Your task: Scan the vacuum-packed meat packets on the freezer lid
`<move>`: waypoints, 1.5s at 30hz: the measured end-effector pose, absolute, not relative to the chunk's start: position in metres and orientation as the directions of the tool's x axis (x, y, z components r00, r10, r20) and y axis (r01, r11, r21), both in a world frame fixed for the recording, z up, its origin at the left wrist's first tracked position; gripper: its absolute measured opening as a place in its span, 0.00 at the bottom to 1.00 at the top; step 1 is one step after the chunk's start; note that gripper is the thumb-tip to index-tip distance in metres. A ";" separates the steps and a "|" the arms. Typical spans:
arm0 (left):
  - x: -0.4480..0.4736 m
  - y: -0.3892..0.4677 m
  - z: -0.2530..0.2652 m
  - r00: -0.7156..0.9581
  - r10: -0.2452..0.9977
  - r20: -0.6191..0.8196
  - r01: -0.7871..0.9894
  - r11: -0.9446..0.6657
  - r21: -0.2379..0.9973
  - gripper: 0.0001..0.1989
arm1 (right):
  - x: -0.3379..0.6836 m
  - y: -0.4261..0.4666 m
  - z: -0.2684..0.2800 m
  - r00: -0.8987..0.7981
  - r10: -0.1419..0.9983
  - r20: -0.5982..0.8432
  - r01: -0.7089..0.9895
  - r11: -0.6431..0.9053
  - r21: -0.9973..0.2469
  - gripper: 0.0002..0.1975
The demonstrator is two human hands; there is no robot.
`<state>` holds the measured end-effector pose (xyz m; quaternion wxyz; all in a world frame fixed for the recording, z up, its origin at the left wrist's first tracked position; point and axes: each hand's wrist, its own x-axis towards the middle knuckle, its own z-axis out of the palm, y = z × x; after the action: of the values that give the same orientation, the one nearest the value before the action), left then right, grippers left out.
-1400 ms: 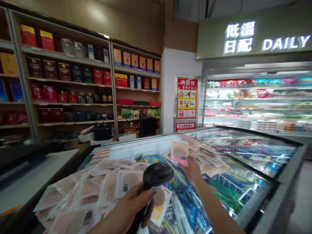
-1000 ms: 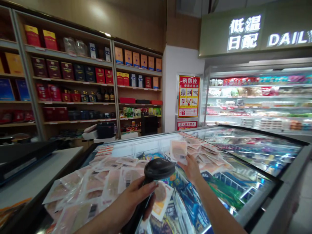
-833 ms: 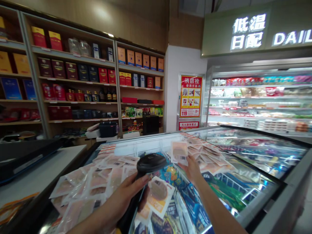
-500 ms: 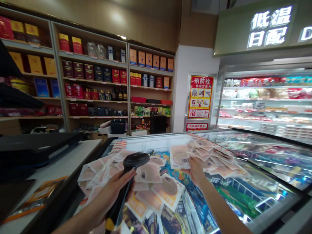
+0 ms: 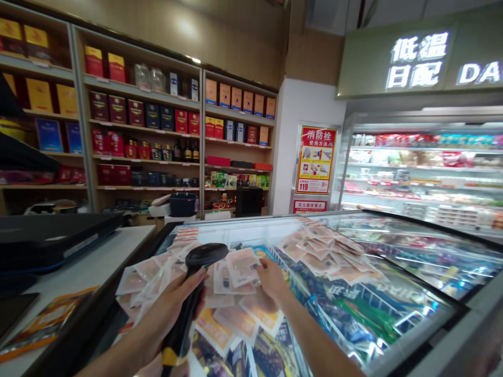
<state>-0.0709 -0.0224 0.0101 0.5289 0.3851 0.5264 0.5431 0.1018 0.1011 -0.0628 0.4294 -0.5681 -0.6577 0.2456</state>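
My left hand point(image 5: 178, 301) is wrapped round the handle of a black barcode scanner point(image 5: 206, 255), whose head points away from me above a heap of flat clear packets. At the right edge of one packet point(image 5: 242, 268) on that heap, the fingers of my right hand point(image 5: 271, 277) are closed in a pinch. The packets hold a flat pale-brown round, and some show orange printing, like the orange-edged packet point(image 5: 215, 329) lower down. Farther right, a second spread of similar packets point(image 5: 324, 251) lies on the freezer's glass. The scanner partly covers the left heap.
A chest freezer point(image 5: 396, 335) with a glass top holds colourful bags and wire baskets. On the left, a white counter point(image 5: 88, 280) bears a black device point(image 5: 51, 238) and an orange packet point(image 5: 51, 319). Shelves of boxes point(image 5: 141, 115) and a lit chiller point(image 5: 416, 173) stand behind.
My right hand has let go of a packet by the right spread and moved left to the heap, where it pinches another. The scanner stays in my left hand; the view has turned slightly right.
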 end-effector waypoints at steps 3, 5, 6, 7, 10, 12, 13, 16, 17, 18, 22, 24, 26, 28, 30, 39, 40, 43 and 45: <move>-0.060 -0.018 0.010 -0.105 0.988 -0.116 -0.174 0.097 0.980 0.14 | 0.099 0.105 -0.065 -0.026 0.929 0.369 0.747 0.263 -0.610 0.17; -0.053 -0.015 0.009 -0.074 0.991 -0.111 -0.179 0.096 0.979 0.15 | 0.107 0.110 -0.065 -0.036 0.913 0.406 0.778 0.280 -0.562 0.19; -0.049 -0.013 0.008 -0.060 0.992 -0.109 -0.171 0.098 0.980 0.15 | 0.115 0.113 -0.064 -0.031 0.906 0.422 0.788 0.282 -0.548 0.19; -0.045 -0.012 0.007 -0.049 0.993 -0.105 -0.160 0.096 0.982 0.15 | 0.127 0.116 -0.063 -0.011 0.900 0.437 0.802 0.269 -0.534 0.19; -0.036 -0.008 0.003 -0.010 0.996 -0.092 -0.119 0.091 0.989 0.15 | 0.175 0.122 -0.060 0.132 0.881 0.455 0.878 0.109 -0.466 0.18; -0.031 -0.006 0.000 0.026 0.996 -0.082 -0.112 0.084 0.990 0.15 | 0.210 0.122 -0.062 0.244 0.860 0.449 0.914 -0.049 -0.402 0.19; -0.030 -0.005 -0.002 0.042 0.996 -0.079 -0.114 0.083 0.990 0.15 | 0.226 0.121 -0.064 0.284 0.847 0.449 0.925 -0.119 -0.360 0.19; -0.027 -0.004 -0.006 0.056 0.994 -0.095 -0.120 0.101 0.988 0.14 | 0.260 0.116 -0.071 0.296 0.856 0.423 0.948 -0.210 -0.238 0.19; -0.026 -0.004 -0.007 0.052 0.993 -0.105 -0.116 0.111 0.987 0.14 | 0.266 0.114 -0.073 0.282 0.867 0.410 0.954 -0.209 -0.214 0.19; -0.026 -0.004 -0.008 0.046 0.992 -0.114 -0.113 0.119 0.986 0.14 | 0.270 0.112 -0.075 0.268 0.877 0.400 0.959 -0.202 -0.198 0.19; -0.026 -0.006 -0.011 0.036 0.991 -0.132 -0.139 0.136 0.981 0.14 | 0.273 0.106 -0.077 0.216 0.887 0.409 0.973 -0.160 -0.166 0.17; -0.026 -0.007 -0.013 0.044 0.989 -0.139 -0.148 0.144 0.978 0.15 | 0.270 0.104 -0.075 0.180 0.887 0.425 0.980 -0.124 -0.155 0.13; -0.024 -0.008 -0.015 0.050 0.988 -0.147 -0.150 0.153 0.977 0.15 | 0.266 0.102 -0.072 0.136 0.889 0.438 0.988 -0.087 -0.132 0.10; -0.023 -0.009 -0.016 0.050 0.987 -0.151 -0.149 0.157 0.976 0.15 | 0.260 0.100 -0.069 0.097 0.894 0.438 0.993 -0.061 -0.096 0.10; -0.021 -0.011 -0.016 0.048 0.987 -0.153 -0.147 0.159 0.976 0.15 | 0.252 0.098 -0.067 0.054 0.896 0.440 0.998 -0.029 -0.064 0.11; -0.022 -0.011 -0.015 0.099 0.986 -0.138 -0.135 0.150 0.979 0.16 | 0.237 0.093 -0.069 0.148 0.918 0.368 0.956 -0.038 -0.290 0.17; -0.022 -0.011 -0.015 0.114 0.984 -0.139 -0.130 0.154 0.980 0.16 | 0.239 0.093 -0.069 0.184 0.921 0.343 0.952 -0.080 -0.295 0.21; -0.019 -0.012 -0.014 0.153 0.979 -0.132 -0.116 0.150 0.982 0.17 | 0.246 0.096 -0.072 0.177 0.950 0.256 0.943 -0.089 -0.322 0.27; -0.015 -0.015 -0.011 0.171 0.979 -0.107 -0.123 0.129 0.984 0.16 | 0.250 0.098 -0.073 0.164 0.958 0.234 0.923 -0.065 -0.380 0.28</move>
<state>-0.0154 -0.0150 -0.0107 0.6006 0.4741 0.4515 0.4590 0.2502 0.0977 -0.0733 0.2257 -0.7288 -0.6452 0.0395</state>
